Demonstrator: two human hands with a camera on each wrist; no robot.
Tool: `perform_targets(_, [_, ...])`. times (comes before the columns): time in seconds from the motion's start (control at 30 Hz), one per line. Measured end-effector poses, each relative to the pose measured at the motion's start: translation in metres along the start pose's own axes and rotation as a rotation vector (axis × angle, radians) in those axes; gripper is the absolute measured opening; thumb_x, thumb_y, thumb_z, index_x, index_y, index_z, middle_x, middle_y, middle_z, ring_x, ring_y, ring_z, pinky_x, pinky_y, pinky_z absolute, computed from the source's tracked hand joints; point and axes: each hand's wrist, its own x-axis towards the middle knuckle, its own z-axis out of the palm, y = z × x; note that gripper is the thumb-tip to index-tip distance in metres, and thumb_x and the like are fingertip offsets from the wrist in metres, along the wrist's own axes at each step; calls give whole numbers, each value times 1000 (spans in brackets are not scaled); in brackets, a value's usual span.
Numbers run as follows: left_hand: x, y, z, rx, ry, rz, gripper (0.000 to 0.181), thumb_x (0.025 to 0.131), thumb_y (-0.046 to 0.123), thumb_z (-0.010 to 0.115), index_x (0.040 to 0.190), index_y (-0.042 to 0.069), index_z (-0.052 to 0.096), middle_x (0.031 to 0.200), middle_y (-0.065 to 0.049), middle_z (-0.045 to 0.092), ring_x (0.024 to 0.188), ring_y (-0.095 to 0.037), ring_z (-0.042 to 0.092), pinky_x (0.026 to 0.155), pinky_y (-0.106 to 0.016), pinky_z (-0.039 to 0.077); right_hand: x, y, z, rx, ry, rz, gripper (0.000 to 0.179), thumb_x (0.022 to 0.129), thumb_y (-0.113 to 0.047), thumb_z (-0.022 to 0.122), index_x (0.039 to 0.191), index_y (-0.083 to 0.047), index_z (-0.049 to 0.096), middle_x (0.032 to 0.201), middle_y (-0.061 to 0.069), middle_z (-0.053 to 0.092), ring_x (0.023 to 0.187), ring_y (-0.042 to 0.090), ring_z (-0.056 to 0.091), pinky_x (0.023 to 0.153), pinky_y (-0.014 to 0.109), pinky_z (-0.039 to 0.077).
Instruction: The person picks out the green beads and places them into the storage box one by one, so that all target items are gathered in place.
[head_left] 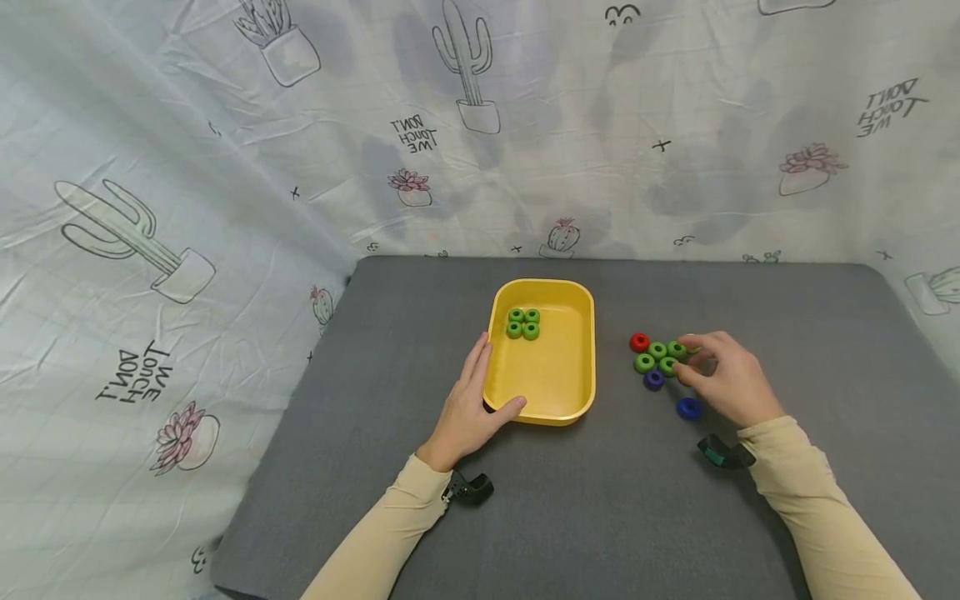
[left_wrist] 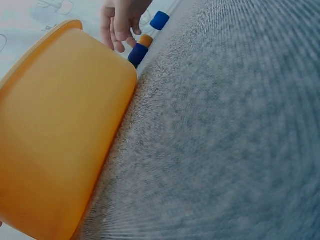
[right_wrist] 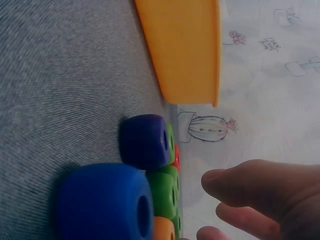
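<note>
My left hand [head_left: 467, 417] lies against the near left corner of a yellow tray [head_left: 555, 375], fingers straight along its side and thumb at the front rim. Several green beads [head_left: 531, 331] stand grouped inside the tray, towards its far left. To the right of it, my right hand [head_left: 727, 375] hovers over a cluster of beads, thumb and fingers spread apart around the green ones [head_left: 657, 350]. The right wrist view shows nothing between its fingers. A red bead [head_left: 639, 342], a purple bead [head_left: 654, 379] and a mostly hidden orange bead [right_wrist: 163, 229] border the cluster.
A blue bead [head_left: 689, 408] sits apart, nearer me than the cluster. Everything stands on a dark grey table [head_left: 600, 517]. A pale curtain [head_left: 540, 183] with cactus drawings hangs behind the table and along its left side.
</note>
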Motion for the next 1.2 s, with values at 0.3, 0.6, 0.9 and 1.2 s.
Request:
perform_targets(0.3, [0, 0, -1, 1, 9, 14, 102, 93, 57, 68, 167, 7, 20, 177, -3, 11, 158, -23, 28, 121, -59, 34, 1, 1, 6, 9, -18, -18, 39, 90, -12, 81, 126, -1, 69, 114, 19, 64, 92, 36, 69, 69, 43, 53])
perform_targets(0.6, [0, -1, -1, 2, 3, 8, 102, 94, 57, 68, 167, 8, 18, 177, 0, 9, 159, -22, 26, 122, -57, 33, -1, 4, 12, 3, -27, -37, 39, 87, -4, 81, 124, 0, 69, 116, 18, 64, 94, 36, 68, 71, 46, 54])
perform_targets(0.9, [0, -1, 0, 4, 7, 26, 103, 94, 62, 65, 167, 6, 18, 176, -5, 11, 159, -25, 27, 120, -60, 34, -1, 4, 17, -18, -27, -64, 37, 85, -3, 82, 120, -1, 71, 111, 17, 65, 92, 36, 68, 73, 52, 55])
perform_targets(1.2, [-1, 0, -2, 1, -2, 10, 102, 94, 58, 67, 168, 7, 17, 177, 5, 7, 159, -23, 26, 120, -61, 33, 0, 5, 20, -30, -24, -96, 36, 84, -1, 82, 118, -3, 71, 111, 14, 68, 90, 33, 69, 74, 53, 55])
